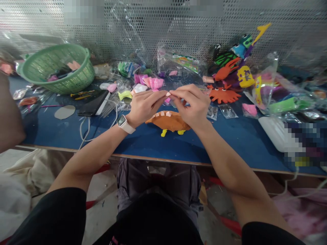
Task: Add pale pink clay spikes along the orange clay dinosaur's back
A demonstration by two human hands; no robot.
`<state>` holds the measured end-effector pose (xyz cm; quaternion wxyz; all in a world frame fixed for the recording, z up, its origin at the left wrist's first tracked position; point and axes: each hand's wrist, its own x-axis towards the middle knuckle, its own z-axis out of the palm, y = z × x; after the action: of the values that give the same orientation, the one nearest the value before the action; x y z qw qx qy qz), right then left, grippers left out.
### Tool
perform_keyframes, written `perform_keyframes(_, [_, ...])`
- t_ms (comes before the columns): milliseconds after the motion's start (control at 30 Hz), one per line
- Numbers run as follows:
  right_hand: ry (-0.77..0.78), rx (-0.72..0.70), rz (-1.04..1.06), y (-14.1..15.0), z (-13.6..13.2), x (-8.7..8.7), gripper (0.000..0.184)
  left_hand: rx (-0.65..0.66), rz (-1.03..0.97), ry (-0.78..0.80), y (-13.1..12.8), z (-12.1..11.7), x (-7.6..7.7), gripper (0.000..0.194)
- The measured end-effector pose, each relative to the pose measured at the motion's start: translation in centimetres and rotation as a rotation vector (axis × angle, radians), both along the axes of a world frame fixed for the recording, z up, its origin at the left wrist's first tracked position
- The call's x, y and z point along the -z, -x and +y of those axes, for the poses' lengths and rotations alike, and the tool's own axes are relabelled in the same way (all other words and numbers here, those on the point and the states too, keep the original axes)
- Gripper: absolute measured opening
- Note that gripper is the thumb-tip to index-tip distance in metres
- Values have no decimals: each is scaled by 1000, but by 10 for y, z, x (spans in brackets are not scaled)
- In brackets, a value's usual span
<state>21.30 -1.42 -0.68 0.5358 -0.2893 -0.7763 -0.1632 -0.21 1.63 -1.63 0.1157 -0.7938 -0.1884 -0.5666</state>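
My left hand (143, 106) and my right hand (192, 104) meet above the blue table, fingertips closed together on a small pale lump of clay (168, 93). A watch with a white band sits on my left wrist. Just below the hands lies an orange-brown clay figure (171, 123). Several small whitish clay pieces (168, 114) line its upper edge, and two yellow feet (181, 132) stick out at the bottom. My right hand hides the figure's right end. Behind my left hand are a lime-green piece (124, 95) and pink clay pieces (156, 83).
A green basket (57, 69) stands at the back left, near a dark phone (92, 103) with a white cable. Orange, green and yellow clay figures (224, 94) sit at the back right among plastic bags. A white device (273, 133) lies right. Another person's arm (9, 115) shows far left.
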Motion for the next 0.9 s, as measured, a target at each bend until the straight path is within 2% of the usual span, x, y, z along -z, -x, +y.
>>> perform_keyframes(100, [-14,10,12,-1,1,0,19,64,-48,125,-2,-5,-4,26])
perform_keyframes(167, [-30,-3,24,-2,2,1,19,161,-105,303,-5,-8,-8,30])
perform_keyframes(300, [-42,4,16,-4,4,4,20,504,-172,708,-9,-9,-13,42])
perform_keyframes(433, [-43,-10,12,-5,4,6,22,745,-228,941,-10,-5,-7,38])
perform_keyframes(600, [-90,33,-8,-6,4,6,24,888,-275,1040,-11,-6,-4,37])
perform_keyframes(733, [-58,89,-48,-7,5,8,27,889,-293,1039,-11,-5,-4,34])
perform_keyframes(900, [-89,-17,-21,-6,6,9,24,874,-279,1042,-11,-3,-1,33])
